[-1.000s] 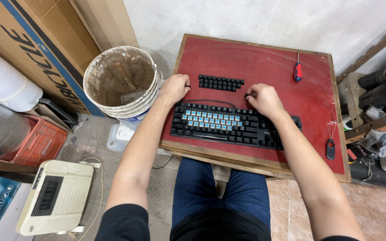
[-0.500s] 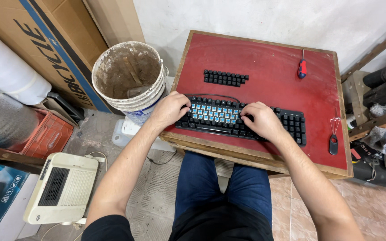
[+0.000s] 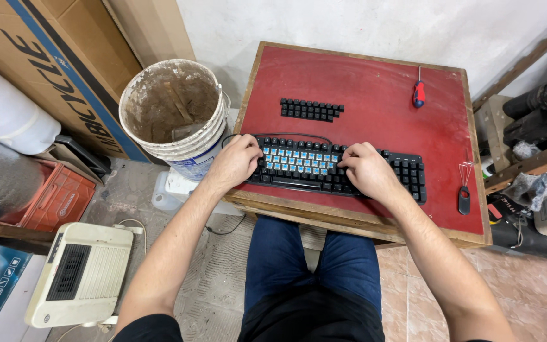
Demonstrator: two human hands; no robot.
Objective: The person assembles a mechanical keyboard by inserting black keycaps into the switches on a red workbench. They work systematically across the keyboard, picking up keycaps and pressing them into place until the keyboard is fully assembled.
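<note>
Two hands clasp a black keyboard (image 3: 337,170) near the red surface's (image 3: 375,82) front edge: left hand (image 3: 235,161) gripping its left end, right hand (image 3: 367,172) curled over the middle. A careless pull could drop it or scatter the loose keycaps (image 3: 311,109).

Black keyboard (image 3: 340,166), red tabletop (image 3: 375,82)

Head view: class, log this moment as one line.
left hand on keyboard left end | right hand on keys | keycaps apart | screwdriver unused
</note>
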